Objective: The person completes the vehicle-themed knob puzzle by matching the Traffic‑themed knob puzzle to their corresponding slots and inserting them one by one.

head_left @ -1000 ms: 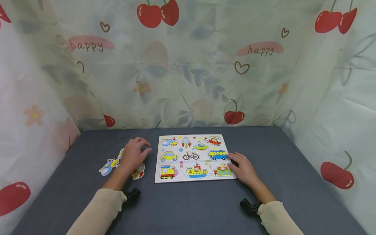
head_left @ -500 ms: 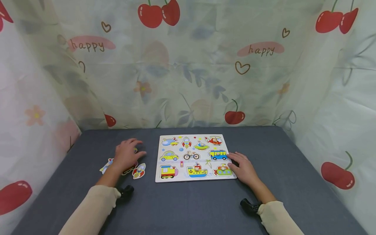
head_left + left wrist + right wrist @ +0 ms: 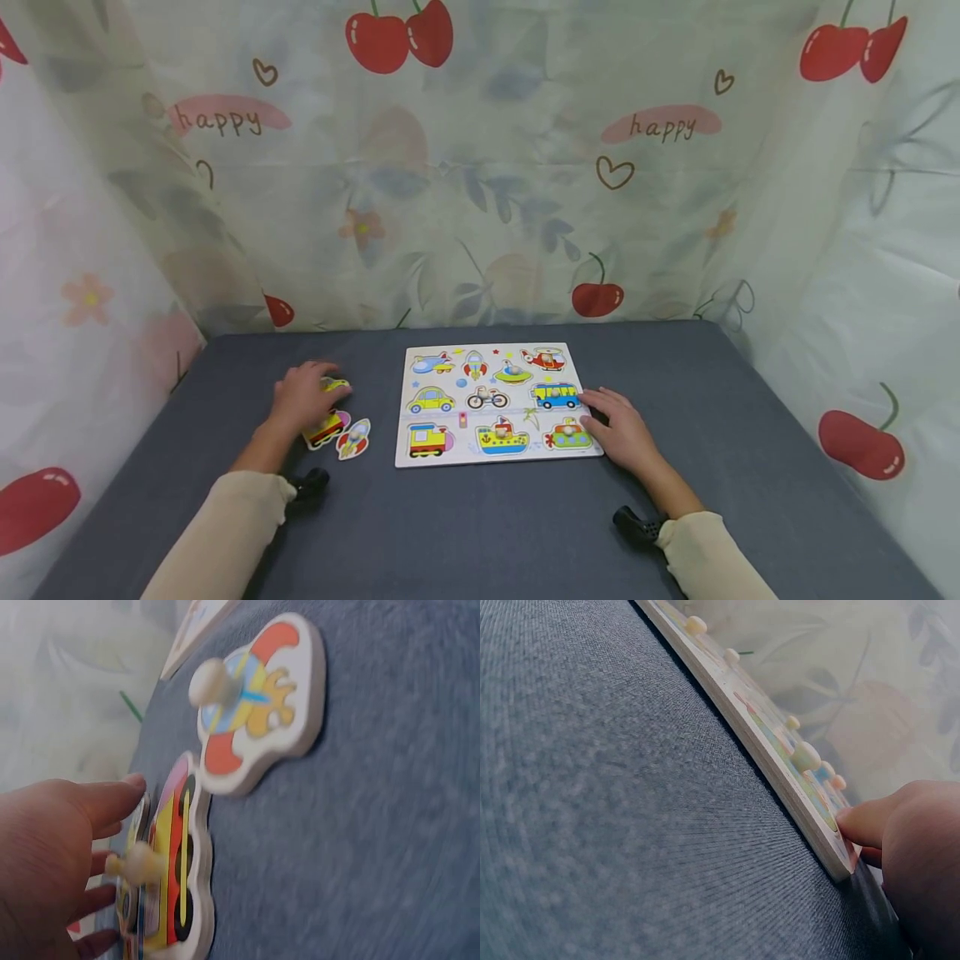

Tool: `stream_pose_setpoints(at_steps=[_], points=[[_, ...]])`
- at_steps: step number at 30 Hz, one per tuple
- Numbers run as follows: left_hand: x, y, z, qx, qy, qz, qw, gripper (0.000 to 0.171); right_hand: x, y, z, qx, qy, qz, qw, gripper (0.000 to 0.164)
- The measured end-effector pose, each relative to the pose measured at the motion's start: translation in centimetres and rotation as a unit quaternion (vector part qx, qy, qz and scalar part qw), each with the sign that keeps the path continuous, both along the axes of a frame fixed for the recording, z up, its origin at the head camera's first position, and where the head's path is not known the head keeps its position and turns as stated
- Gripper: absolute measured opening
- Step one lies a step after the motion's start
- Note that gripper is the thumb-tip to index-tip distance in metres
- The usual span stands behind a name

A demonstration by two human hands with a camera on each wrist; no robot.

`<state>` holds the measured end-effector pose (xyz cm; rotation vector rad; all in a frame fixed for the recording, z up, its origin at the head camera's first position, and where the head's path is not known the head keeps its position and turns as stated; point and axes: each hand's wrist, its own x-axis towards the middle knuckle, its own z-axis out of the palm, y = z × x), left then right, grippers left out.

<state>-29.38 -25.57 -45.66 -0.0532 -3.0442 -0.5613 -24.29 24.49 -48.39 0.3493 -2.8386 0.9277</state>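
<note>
My left hand (image 3: 300, 398) hovers at the loose puzzle pieces left of the board, thumb and fingers spread about a yellow car piece (image 3: 335, 384); whether they touch it I cannot tell. Just nearer lies a train piece (image 3: 176, 862) with a round peg, partly covered by the hand in the head view. A rocket piece (image 3: 259, 705) lies against the train. On the right, my right hand (image 3: 621, 425) rests at the edge of the wooden puzzle board (image 3: 461, 454), with its thumb (image 3: 866, 823) on the board's corner.
Pegged pieces sit in the board, among them a bus (image 3: 557, 396), a boat (image 3: 502, 436) and a helicopter (image 3: 545, 359). Dark grey cloth (image 3: 480, 533) covers the table. A printed curtain (image 3: 480, 208) stands behind and at both sides.
My left hand has moved left, away from the board and over the loose pieces. The train and rocket pieces now show; the plane piece is hidden behind the hand. My right hand stays put.
</note>
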Motion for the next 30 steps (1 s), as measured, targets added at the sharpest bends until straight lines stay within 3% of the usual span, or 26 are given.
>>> stream_pose_setpoints(at_steps=[5,15,30], points=[[-0.2,-1.1,-0.2,0.013,0.017,-0.007,0.9997,0.045,0.0,0.0,0.1,0.000,0.005,0.004,1.000,0.045],[-0.1,-2.3,-0.4,0.063,0.034,0.019,0.9973,0.034,-0.1,-0.1,0.3,-0.001,0.012,0.004,1.000,0.044],[-0.1,-2.4,-0.5,0.059,0.039,0.025,0.9972,0.024,-0.2,0.0,0.0,-0.003,0.018,0.005,1.000,0.043]])
